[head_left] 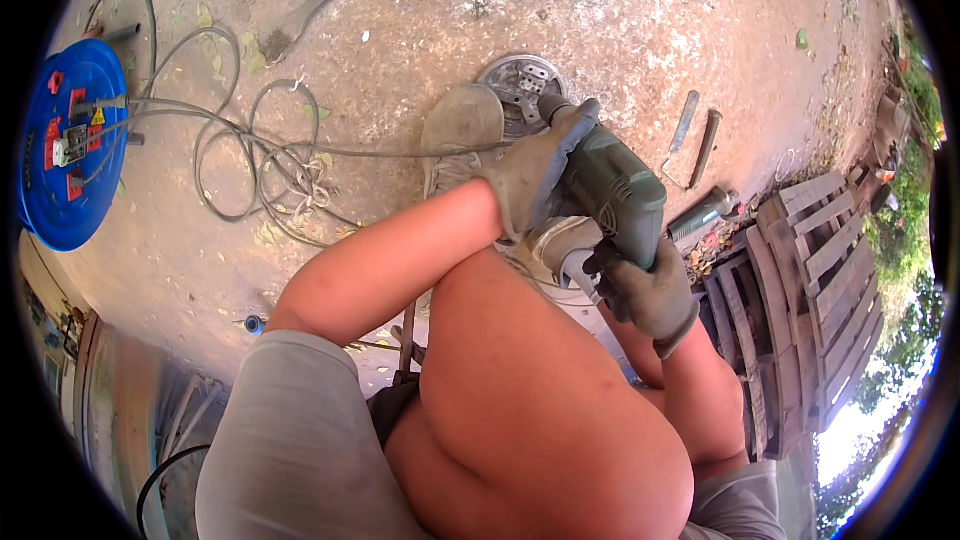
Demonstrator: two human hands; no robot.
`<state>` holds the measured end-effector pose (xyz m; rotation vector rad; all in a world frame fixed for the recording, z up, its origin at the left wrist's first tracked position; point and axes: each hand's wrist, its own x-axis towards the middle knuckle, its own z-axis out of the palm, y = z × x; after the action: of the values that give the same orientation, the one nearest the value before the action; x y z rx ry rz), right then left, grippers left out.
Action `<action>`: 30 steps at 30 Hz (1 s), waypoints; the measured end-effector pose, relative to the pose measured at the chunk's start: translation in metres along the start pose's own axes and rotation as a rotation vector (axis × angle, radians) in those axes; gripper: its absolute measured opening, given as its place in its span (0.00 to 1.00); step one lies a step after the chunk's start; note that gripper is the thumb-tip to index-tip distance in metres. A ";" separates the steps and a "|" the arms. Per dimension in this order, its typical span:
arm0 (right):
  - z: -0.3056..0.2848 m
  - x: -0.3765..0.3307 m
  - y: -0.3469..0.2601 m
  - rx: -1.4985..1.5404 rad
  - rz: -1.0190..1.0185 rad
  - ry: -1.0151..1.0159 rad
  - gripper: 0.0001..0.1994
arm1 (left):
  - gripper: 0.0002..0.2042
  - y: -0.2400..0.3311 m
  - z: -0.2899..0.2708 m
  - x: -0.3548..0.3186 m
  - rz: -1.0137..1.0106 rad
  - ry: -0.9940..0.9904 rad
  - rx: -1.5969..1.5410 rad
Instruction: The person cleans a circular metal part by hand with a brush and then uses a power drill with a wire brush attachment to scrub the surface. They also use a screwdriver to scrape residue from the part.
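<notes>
Power tool [614,190], front seemingly inside left grip [540,168]

The floor [720,60] is rough, brown and dusty, blotched with whitish stains and strewn with dry leaves [268,233]. Weathered wooden pallets [835,240] lean at the right, slats showing gaps. Beyond them, green foliage [912,205] lines the edge, and daylight [848,440] glares white through the leaves lower down. At the lower left, a brownish upright panel [130,380] stands in dimmer light.
</notes>
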<state>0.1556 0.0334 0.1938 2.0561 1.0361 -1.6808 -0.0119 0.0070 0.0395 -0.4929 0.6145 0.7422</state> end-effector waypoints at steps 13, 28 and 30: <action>0.011 0.007 0.015 -0.145 -0.211 0.051 0.10 | 0.24 -0.002 -0.010 0.006 -0.008 0.032 -0.054; 0.005 0.002 0.012 -0.089 -0.133 0.041 0.12 | 0.23 -0.005 -0.009 0.014 -0.033 0.010 -0.016; 0.004 0.001 0.008 -0.055 -0.099 0.021 0.12 | 0.23 -0.004 -0.007 0.012 -0.036 0.018 -0.004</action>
<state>0.1587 0.0255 0.1900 2.0225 1.1954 -1.6615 -0.0042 0.0062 0.0276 -0.5138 0.6194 0.7054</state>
